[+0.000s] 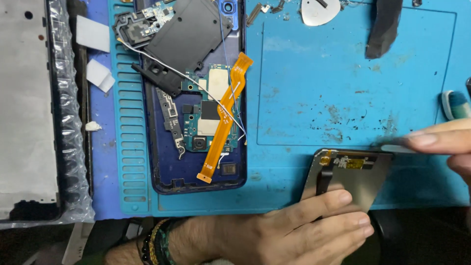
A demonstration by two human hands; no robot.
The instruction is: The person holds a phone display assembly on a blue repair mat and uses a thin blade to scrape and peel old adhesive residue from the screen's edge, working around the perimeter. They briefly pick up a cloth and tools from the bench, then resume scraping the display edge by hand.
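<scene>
1. Grey-backed display panel point(354, 177), with a gold connector strip along its upper edge, lies at the near edge of the blue work mat point(343, 88); I see it half overhanging the mat toward me.
2. Left hand point(294, 228) rests flat on the panel's lower part, fingers point(338, 198) extended and pressing it down; nothing is enclosed in the hand, which pins rather than grasps.
3. Right hand point(441, 142) enters from the right, fingertips pinched on a thin, blurred tool point(390, 145) whose tip meets the panel's upper right corner. I cannot tell what kind of tool it is.
4. Opened phone body point(196, 98), dark blue, lies well apart to the left on the mat, with its green circuit board point(208, 115), an orange flex cable point(226, 115) and a loose black cover plate point(189, 34) exposed.
5. Bubble-wrapped frame point(29, 108) sits at the far left, beyond the mat.
6. Risk, as I judge it: a thin panel held by pressure alone may flex or crack if the left fingers bear down unevenly over the unsupported overhang.
7. Risk: the tool tip could slip across the gold connector strip and scratch or tear it, since the corner lies close beside it.
</scene>
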